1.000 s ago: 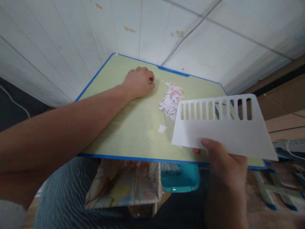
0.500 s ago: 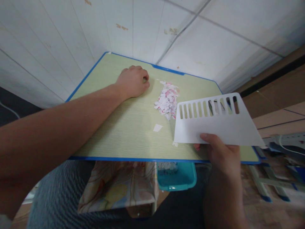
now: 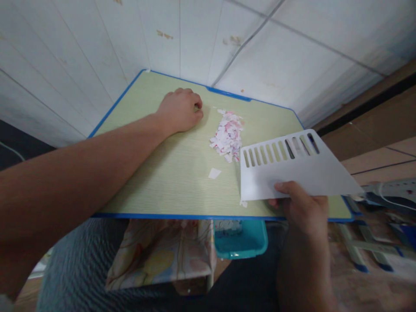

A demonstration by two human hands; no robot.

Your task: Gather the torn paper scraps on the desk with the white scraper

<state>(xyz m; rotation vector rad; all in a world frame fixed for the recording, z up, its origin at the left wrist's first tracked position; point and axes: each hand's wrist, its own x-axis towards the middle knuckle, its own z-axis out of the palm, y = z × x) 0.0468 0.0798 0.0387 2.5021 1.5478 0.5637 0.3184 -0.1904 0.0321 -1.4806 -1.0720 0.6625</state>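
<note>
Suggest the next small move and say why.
I'd probably use the white slotted sheet to nudge the lone scrap toward the paper pile. The right hand holds the sheet with its left edge to the right of both, and the scrap lies apart, on the near side of the pile.

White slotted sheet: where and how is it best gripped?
The white slotted sheet is probably best pinched by the solid band along its near edge, coming from the near side, thumb above and fingers beneath. It is thin and flat, and its slots run along the far edge. The right hand holds it there, thumb on the upper face.
</note>
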